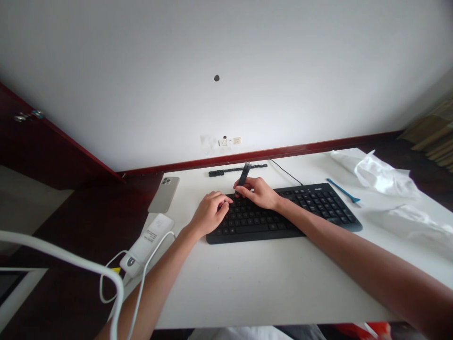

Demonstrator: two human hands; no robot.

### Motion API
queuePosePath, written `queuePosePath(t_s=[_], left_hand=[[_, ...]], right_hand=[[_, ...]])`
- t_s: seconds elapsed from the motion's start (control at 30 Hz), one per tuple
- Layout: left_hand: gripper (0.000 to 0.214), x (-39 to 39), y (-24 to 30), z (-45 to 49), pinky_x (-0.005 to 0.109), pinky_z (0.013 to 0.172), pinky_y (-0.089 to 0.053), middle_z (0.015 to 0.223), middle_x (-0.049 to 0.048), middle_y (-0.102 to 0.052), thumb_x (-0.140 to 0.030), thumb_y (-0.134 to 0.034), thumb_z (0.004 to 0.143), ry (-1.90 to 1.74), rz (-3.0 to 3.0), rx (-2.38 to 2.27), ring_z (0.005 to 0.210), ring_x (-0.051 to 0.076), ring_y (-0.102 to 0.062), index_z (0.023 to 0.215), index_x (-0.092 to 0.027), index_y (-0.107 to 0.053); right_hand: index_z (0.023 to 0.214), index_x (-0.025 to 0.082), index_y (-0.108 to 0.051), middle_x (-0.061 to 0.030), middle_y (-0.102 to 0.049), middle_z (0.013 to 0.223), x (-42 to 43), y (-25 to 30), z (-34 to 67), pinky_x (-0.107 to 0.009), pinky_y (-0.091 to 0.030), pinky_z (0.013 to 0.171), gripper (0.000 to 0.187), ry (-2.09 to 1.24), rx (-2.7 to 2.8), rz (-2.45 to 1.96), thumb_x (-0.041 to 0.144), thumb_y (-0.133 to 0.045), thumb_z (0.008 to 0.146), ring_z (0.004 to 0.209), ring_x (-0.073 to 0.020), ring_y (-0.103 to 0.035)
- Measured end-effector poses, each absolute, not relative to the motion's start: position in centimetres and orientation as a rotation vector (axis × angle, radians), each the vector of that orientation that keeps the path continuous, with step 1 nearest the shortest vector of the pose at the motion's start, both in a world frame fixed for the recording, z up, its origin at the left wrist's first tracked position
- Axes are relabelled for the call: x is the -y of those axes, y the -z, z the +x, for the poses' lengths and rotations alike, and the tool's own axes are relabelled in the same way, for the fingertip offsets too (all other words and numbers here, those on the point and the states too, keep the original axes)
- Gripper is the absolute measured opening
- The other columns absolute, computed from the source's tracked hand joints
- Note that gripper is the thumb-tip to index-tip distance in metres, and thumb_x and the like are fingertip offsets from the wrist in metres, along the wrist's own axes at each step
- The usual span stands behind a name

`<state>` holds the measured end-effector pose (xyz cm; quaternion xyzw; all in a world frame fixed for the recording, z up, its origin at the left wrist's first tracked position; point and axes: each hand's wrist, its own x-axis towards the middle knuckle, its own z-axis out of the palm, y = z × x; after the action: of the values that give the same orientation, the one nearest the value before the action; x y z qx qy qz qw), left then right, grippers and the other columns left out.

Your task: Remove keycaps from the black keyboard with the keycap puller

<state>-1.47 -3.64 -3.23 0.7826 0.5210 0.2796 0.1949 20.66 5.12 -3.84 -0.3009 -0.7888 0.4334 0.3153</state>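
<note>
A black keyboard lies on the white table, its cable running off the back. My right hand is closed around a dark, flat, stick-like tool. The tool stands tilted, with a pale upper end and its lower end at the keyboard's upper left keys; its exact kind is unclear. Beside it, my left hand rests on the keyboard's left end, fingers loosely bent and the index finger stretched toward the tool's lower end. Behind the keyboard, several loose black keycaps form a row.
A phone lies at the table's left edge, near a white power strip-like device with a white cable. Right of the keyboard are a blue brush-like tool and crumpled white plastic bags. A wall with sockets stands behind.
</note>
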Motion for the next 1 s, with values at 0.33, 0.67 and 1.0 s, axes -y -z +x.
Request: queuePosePath(t_s=[0.33,0.67,1.0], left_hand=[[0.023,3.5,3.6,-1.6,0.032,0.081,-0.047,0.083,0.0002,-0.060,-0.010,-0.055,0.092,-0.804,2.244,-1.536,0.087,0.019,-0.059,0.107,-0.023,-0.069],[0.016,3.3,3.7,-1.4,0.032,0.079,-0.047,0.079,0.0004,-0.062,-0.008,-0.057,0.089,-0.809,2.257,-1.543,0.082,0.019,-0.058,0.086,-0.021,-0.065],[0.012,3.5,3.6,-1.4,0.033,0.071,-0.044,0.071,-0.0004,-0.058,-0.015,-0.063,0.088,-0.807,2.208,-1.566,0.077,0.019,-0.056,0.078,-0.022,-0.061]], right_hand=[[0.109,0.016,-0.069,-0.0049,-0.076,0.083,-4.6,3.0,20.7,-0.029,-0.052,0.072,0.039,-1.121,2.184,-0.784,0.051,-0.052,0.104,0.074,-0.0186,-0.070],[0.116,0.018,-0.068,-0.0064,-0.074,0.084,-3.2,1.0,20.3,-0.029,-0.039,0.065,0.040,-0.770,2.523,-0.749,0.050,-0.047,0.107,0.069,-0.0204,-0.065],[0.098,0.019,-0.074,-0.0044,-0.066,0.069,-3.2,0.0,20.5,-0.032,-0.032,0.059,0.037,-0.676,2.651,-0.673,0.048,-0.052,0.103,0.055,-0.0169,-0.052]])
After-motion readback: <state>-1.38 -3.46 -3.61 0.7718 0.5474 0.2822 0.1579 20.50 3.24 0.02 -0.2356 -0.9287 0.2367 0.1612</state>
